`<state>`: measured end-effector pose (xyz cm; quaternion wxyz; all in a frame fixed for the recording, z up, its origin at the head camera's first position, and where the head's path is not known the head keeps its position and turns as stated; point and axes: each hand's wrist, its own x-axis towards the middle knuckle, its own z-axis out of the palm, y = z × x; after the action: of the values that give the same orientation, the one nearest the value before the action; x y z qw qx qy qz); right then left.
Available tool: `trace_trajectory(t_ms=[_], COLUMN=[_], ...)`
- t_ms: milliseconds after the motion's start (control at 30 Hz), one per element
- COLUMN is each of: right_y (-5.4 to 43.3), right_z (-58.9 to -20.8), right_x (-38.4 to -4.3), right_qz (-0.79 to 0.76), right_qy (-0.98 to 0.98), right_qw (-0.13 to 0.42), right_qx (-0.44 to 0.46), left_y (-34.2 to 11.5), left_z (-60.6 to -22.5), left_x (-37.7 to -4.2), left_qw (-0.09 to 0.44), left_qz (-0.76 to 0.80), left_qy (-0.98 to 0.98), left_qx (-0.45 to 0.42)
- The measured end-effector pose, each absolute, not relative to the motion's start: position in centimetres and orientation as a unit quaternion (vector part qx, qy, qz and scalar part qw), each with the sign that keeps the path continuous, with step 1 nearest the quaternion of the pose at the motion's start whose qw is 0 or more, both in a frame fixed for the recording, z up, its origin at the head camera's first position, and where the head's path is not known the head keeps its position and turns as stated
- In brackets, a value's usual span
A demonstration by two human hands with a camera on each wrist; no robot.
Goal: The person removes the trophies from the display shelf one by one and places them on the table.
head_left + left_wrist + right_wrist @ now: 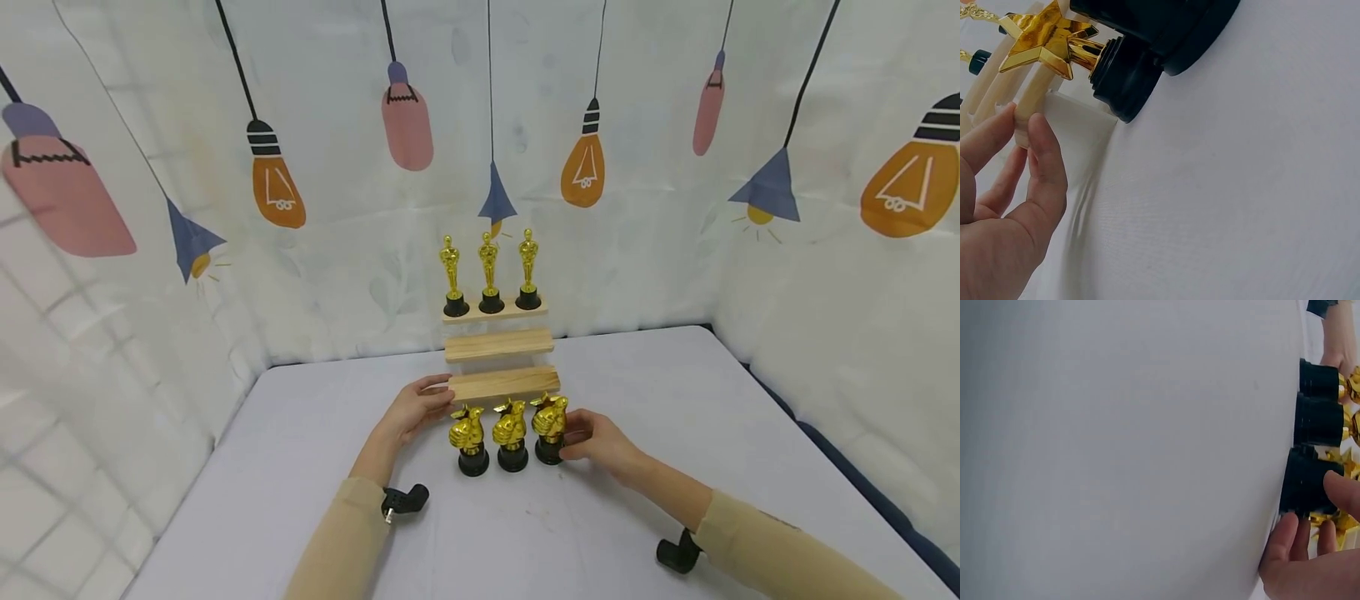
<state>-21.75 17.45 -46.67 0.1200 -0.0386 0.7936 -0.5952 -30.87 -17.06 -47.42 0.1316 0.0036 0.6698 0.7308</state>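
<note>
My left hand (414, 408) pinches the left end of the lowest wooden step (504, 384) of a small display stand, thumb and fingertips on the wood in the left wrist view. At the row's right end, my right hand (597, 440) holds the black base of a gold trophy (550, 421) with a thumbs-up shape, which stands on the table. Two matching trophies stand to its left, a middle trophy (510, 429) and a left trophy (468, 433). Behind them, a gold star trophy (1047, 40) shows in the left wrist view, partly hidden in the head view.
Three gold figure statuettes (488, 271) with black bases stand on the top step (510, 312). A bare middle step (498, 345) lies below it. The white-covered table (637, 375) meets a curtain (337, 275) printed with lamps at its back and sides.
</note>
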Motion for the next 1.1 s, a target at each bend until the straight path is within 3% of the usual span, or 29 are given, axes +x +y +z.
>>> trace_trajectory(t_ms=[167, 633, 1100], right_y=[18.6, 21.7, 19.7], right_z=[-46.1, -41.2, -37.0], right_x=[-22.5, -27.0, -32.6], right_qz=[-0.603, -0.661, -0.66], right_qy=[0.787, 0.749, 0.748], right_qw=[0.122, 0.043, 0.05], right_qx=[-0.052, -0.01, -0.049], left_y=[-17.1, -17.0, -17.0], left_z=[-47.7, -47.3, -47.6], left_x=[-30.8, -30.9, -30.8], left_qw=[0.129, 0.127, 0.124], left_qz=[0.731, 0.738, 0.741], left_qy=[0.67, 0.663, 0.66], left_qx=[0.002, -0.002, -0.005])
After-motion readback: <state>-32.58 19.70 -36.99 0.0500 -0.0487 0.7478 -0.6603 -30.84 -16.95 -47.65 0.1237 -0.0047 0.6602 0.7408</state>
